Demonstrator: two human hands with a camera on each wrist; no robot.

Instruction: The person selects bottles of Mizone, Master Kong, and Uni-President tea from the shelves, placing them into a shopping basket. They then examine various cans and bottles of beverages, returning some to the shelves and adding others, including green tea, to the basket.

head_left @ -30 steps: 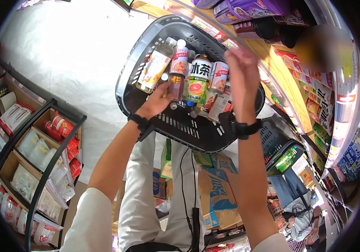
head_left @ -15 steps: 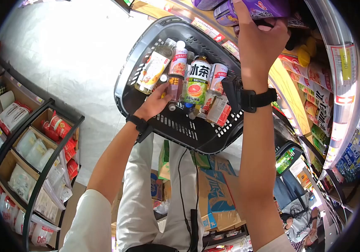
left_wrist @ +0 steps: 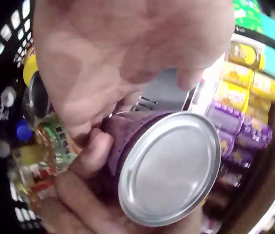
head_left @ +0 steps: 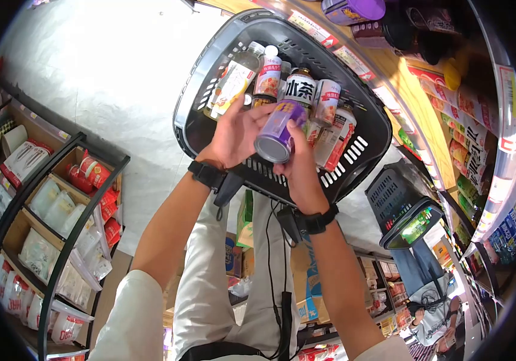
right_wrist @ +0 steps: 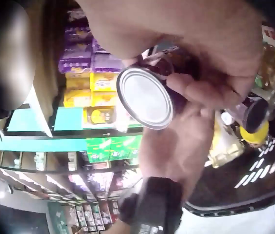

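Note:
A purple can (head_left: 282, 126) with a silver end is in my right hand (head_left: 306, 174), held over the shopping basket (head_left: 183, 129). The right thumb lies along its side in the head view. My left hand (head_left: 237, 137) is beside the can, palm turned up and fingers extended toward it. In the left wrist view the can's round metal end (left_wrist: 171, 168) faces the camera. Below the hands, the basket holds an iced tea bottle (head_left: 299, 90), a bottle with a yellow-and-white label (head_left: 231, 84), a pink-and-white bottle (head_left: 268, 75), a pink-and-white can (head_left: 328, 99) and a red-and-white labelled container (head_left: 336, 138).
A store shelf (head_left: 384, 78) runs along the basket's right side, with a purple can (head_left: 354, 9) near its top. Racks of packaged goods (head_left: 47, 222) stand at the left. Another basket (head_left: 399, 198) is near a person (head_left: 435, 313) at the lower right.
My right hand reached up to the purple cans on the shelf, then brought one down over the basket. My left hand left the brownish bottle in the basket and turned palm up beside the can.

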